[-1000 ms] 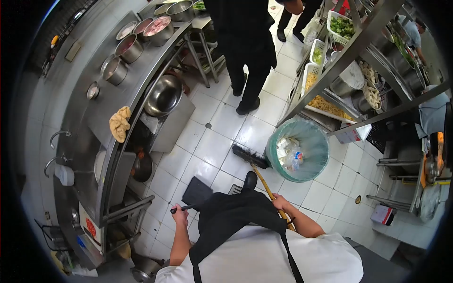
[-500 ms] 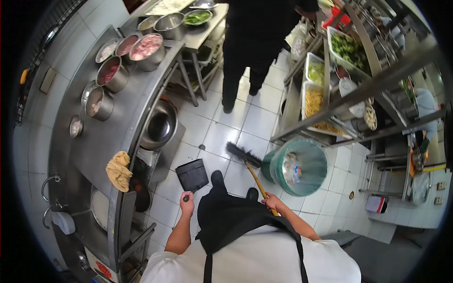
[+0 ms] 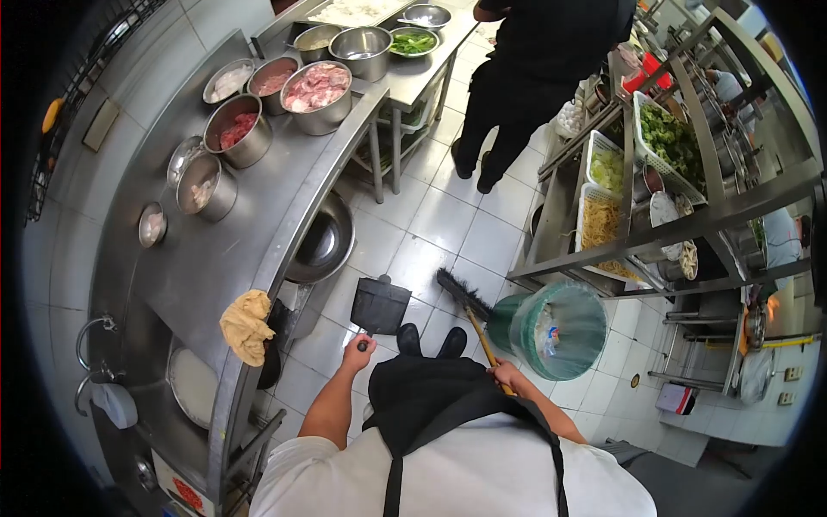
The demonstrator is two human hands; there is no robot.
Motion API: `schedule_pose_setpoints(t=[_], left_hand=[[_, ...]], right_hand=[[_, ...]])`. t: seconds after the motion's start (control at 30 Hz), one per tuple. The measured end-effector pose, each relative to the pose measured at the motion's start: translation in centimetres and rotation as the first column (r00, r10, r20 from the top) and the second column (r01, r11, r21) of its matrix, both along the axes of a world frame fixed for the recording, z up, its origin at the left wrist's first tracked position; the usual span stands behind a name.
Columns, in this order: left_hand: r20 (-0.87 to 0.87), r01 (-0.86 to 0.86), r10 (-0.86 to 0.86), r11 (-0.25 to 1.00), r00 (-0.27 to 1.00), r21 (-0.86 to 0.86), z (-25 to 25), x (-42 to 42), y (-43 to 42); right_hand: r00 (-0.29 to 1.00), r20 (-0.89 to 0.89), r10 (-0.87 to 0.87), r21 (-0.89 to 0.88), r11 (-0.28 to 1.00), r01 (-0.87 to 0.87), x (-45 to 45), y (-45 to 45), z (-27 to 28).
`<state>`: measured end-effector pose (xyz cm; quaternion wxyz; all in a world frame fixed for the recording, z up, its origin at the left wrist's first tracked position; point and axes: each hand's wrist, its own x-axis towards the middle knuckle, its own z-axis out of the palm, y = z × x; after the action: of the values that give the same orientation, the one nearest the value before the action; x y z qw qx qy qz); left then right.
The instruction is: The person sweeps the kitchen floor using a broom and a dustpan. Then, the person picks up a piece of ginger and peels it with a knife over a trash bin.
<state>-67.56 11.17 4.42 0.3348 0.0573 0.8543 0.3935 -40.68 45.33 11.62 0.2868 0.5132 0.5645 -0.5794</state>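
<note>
1. I have my left hand (image 3: 355,353) closed on the handle of the dustpan (image 3: 380,308), farther left of the bin (image 3: 586,332) than the broom.
2. My right hand (image 3: 506,376) grips the broom (image 3: 481,336), whose head sits just left of the bin.
3. I judge both light: broom handle stiff, bristles springy, pan rigid and apt to tip; I'd hold each by its handle.
4. The broom's long axis slants from beside the bin back towards me, bristles foremost; the dustpan's handle rises towards my view.
</note>
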Motion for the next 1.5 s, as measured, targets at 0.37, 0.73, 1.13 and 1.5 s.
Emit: schedule_pose_setpoints(t=[0.37, 0.73, 1.13, 1.5], left_hand=[[0.011, -0.077, 0.077, 0.997, 0.997, 0.02, 0.3, 1.6, -1.6], [0.006, 0.059, -0.059, 0.998, 0.998, -0.006, -1.1, -2.5, 2.5], [-0.035, 0.23, -0.23, 0.973, 0.973, 0.0, 0.1, -3.3, 4.6], [0.005, 0.002, -0.002, 1.0, 1.0, -0.02, -0.7, -4.7, 6.2]], right_hand=[[0.805, 0.1, 0.584, 0.317, 0.748, -0.582, 0.2, 1.2, -5.2], [0.848, 0.254, 0.464, 0.417, 0.739, -0.529, 0.2, 1.2, -1.6], [0.963, -0.018, 0.269, 0.41, 0.88, -0.238, -0.3, 3.5, -2.5], [0.977, -0.21, 0.037, 0.319, 0.947, 0.033, -6.6, 7.4, -2.1]])
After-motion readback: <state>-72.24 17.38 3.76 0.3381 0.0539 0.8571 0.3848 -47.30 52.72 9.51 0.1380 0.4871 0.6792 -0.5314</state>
